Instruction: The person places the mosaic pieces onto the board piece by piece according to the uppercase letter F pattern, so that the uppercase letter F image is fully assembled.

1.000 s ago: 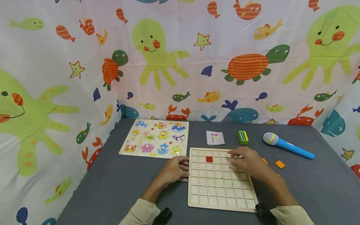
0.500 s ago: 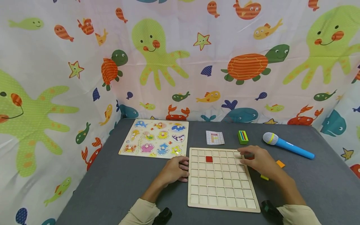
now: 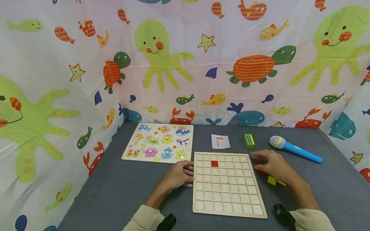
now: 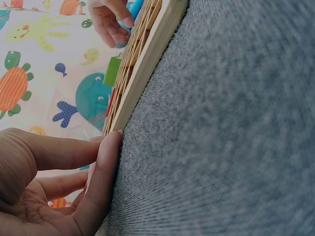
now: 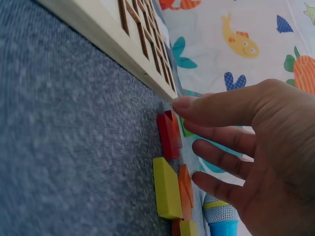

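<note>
A wooden grid board (image 3: 229, 214) lies flat on the dark table, with one red square tile (image 3: 214, 164) in a cell near its upper left. My left hand (image 3: 177, 175) holds the board's left edge; in the left wrist view the fingertips (image 4: 114, 140) meet at its side. Just off the board's right edge, my right hand (image 3: 274, 166) hovers with relaxed fingers around nothing. Red tiles (image 5: 168, 135) lie beneath its thumb, partly hidden by the hand in the head view. Yellow tiles (image 3: 271, 180) and orange tiles (image 5: 185, 191) lie close by.
An animal peg puzzle (image 3: 159, 142) lies behind my left hand. Behind the board are a small printed grid card (image 3: 220, 141) and a green box (image 3: 249, 141) with coloured stripes. A blue toy microphone (image 3: 297, 150) lies back right. A sea-animal curtain (image 3: 179, 48) surrounds the table.
My right hand has moved right, from over the board's upper right cells to beside the red tiles, uncovering yellow tiles. The left hand stays at the board's edge.
</note>
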Tool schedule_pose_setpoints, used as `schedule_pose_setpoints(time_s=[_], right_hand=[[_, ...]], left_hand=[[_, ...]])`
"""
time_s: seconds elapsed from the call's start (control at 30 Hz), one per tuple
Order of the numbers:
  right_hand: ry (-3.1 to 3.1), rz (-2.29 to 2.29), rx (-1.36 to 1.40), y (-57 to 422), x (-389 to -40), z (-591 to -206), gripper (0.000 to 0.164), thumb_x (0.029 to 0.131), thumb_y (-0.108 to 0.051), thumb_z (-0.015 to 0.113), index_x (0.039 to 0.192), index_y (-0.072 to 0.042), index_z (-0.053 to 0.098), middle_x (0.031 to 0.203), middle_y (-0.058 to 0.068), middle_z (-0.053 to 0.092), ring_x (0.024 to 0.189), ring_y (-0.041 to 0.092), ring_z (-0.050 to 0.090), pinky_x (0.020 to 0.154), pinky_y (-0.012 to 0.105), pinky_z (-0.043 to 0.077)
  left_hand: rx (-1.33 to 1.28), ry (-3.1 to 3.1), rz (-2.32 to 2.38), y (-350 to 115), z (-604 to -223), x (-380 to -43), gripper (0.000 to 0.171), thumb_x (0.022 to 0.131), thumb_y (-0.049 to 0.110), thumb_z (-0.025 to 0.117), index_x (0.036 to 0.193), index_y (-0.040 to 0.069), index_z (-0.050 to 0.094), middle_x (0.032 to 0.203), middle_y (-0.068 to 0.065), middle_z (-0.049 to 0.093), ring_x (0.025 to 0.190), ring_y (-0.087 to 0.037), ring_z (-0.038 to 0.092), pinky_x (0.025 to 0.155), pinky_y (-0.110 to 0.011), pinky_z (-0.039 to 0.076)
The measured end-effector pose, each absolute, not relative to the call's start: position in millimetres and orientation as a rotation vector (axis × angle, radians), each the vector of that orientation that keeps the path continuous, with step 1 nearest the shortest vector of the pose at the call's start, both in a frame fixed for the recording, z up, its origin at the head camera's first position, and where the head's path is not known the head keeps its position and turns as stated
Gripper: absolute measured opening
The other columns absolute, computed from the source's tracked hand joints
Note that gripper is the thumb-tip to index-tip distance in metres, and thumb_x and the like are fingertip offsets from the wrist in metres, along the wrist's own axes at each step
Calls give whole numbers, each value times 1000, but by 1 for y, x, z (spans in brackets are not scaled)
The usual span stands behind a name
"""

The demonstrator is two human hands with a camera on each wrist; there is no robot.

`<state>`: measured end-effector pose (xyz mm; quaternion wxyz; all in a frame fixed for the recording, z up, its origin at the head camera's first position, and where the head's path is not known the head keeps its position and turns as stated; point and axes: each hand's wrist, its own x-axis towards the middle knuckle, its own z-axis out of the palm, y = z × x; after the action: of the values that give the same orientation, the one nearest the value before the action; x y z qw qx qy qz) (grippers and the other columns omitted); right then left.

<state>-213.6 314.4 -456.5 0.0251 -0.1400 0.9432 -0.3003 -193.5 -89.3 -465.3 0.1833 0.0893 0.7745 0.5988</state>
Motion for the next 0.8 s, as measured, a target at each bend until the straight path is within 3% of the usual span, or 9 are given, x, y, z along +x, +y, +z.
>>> schedule_pose_setpoints(time_s=[0.47, 0.8], right_hand=[[2848, -882, -402, 323, -214, -452, 53, 89, -17, 80, 139, -5, 67, 126, 15, 72, 119, 39, 61, 98, 68, 53], [2852, -851, -395, 326, -215, -455, 53, 87, -14, 78, 138, -5, 68, 121, 12, 72, 110, 31, 63, 91, 54, 57]], left_hand=[[249, 2183, 1683, -90, -466, -195, 62, 88, -10, 75, 146, -6, 55, 120, -19, 61, 98, -22, 65, 68, -38, 69], [256, 2185, 1680, -90, -465, -195, 62, 88, -10, 75, 146, -7, 54, 119, -18, 61, 97, -22, 65, 67, -39, 69]])
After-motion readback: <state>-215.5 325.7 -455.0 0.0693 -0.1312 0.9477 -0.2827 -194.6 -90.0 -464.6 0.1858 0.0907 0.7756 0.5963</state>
